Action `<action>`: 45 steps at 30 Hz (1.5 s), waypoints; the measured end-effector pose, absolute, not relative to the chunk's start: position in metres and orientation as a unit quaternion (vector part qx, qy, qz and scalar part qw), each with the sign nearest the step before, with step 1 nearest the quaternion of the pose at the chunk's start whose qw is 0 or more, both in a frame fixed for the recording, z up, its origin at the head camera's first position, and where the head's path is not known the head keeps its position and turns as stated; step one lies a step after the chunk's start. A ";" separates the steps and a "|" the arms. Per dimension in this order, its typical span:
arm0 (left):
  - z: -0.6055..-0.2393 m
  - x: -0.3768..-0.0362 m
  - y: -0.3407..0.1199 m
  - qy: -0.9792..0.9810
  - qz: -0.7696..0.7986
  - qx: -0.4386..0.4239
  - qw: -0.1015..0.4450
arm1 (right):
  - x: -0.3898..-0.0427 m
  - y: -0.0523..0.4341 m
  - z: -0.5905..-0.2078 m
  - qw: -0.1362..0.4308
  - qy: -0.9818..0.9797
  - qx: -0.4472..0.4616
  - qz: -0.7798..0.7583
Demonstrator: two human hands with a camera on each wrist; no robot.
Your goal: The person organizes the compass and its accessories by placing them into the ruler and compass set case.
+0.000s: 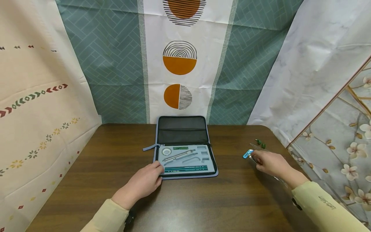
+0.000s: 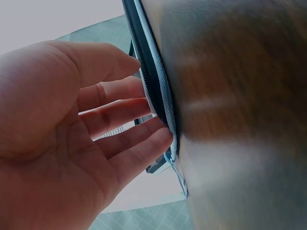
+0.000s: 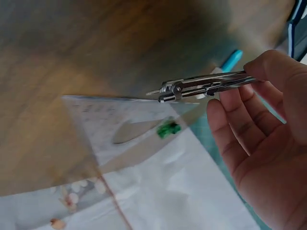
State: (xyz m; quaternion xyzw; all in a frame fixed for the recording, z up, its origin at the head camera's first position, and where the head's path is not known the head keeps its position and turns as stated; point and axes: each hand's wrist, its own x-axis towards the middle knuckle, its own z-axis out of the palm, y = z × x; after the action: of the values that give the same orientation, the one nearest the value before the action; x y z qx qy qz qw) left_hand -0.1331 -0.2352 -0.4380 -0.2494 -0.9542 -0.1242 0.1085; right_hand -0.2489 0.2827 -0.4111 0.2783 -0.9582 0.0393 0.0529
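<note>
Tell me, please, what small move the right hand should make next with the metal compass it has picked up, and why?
Probably carry the compass left toward the open case. The right hand pinches it above the table, beside a clear set square, while the left hand steadies the case's front corner. The tray seems to have free slots, though which one fits cannot be told.

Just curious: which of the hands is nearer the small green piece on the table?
Right. The right hand, pinching a metal compass, is close to the green piece; the left hand rests against the open case, farther away.
</note>
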 end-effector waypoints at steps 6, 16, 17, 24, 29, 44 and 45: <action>-0.438 -0.134 -0.235 -0.956 -0.122 -0.246 0.104 | -0.249 0.265 -0.398 0.062 -0.952 0.296 0.045; -0.438 -0.134 -0.235 -0.957 -0.124 -0.244 0.098 | -0.257 0.239 -0.381 0.056 -0.942 0.324 0.071; -0.438 -0.134 -0.235 -0.957 -0.124 -0.244 0.098 | -0.258 0.236 -0.379 0.056 -0.940 0.328 0.070; -0.439 -0.134 -0.236 -0.956 -0.124 -0.248 0.100 | -0.262 0.219 -0.365 0.074 -0.932 0.344 0.082; -0.439 -0.135 -0.236 -0.955 -0.122 -0.251 0.103 | -0.264 0.208 -0.356 0.092 -0.928 0.348 0.093; -0.438 -0.133 -0.236 -0.957 -0.121 -0.245 0.099 | -0.272 0.184 -0.347 0.199 -0.912 0.340 0.117; -0.438 -0.133 -0.236 -0.957 -0.120 -0.245 0.101 | -0.273 0.183 -0.346 0.200 -0.911 0.340 0.122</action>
State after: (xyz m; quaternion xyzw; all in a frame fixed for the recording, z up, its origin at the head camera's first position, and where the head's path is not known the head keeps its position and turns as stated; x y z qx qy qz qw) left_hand -0.1331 -0.2357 -0.4384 -0.2454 -0.9567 -0.1203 0.1006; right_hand -0.2729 0.1828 -0.3465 0.3402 -0.9106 0.1220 0.2003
